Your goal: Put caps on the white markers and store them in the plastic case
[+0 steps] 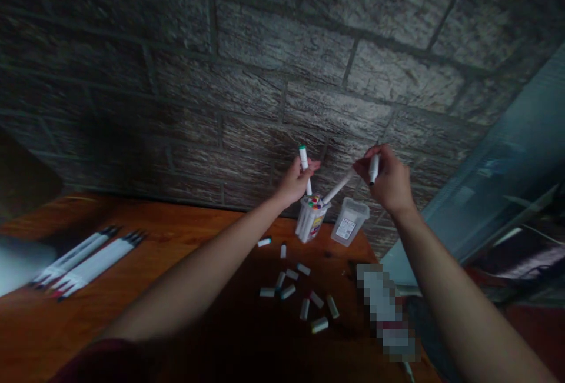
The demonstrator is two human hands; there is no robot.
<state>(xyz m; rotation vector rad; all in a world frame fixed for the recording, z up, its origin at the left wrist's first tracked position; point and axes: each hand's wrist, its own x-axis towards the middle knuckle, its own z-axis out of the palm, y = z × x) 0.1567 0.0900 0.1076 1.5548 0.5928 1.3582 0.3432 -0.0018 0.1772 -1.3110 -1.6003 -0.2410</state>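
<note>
My left hand (296,183) is closed around a white marker (304,162) with a green end pointing up. Just below it, a clear plastic box (304,233) holds several markers with colourful ends. To the right, my right hand (388,180) grips a white marker (374,168) whose dark end points down. A blurred, slanting white stick (339,187), which looks like another marker, reaches from the box to my right fingertips; I cannot tell whether they hold it. A second clear box (358,212) with a label stands beside the first.
Several short white marker caps (288,292) lie scattered on the wooden table (194,236). Rows of white pens (99,265) with dark tips lie at the left. A stone-block wall (247,89) rises behind the table. A pixelated object (384,306) lies near the right edge.
</note>
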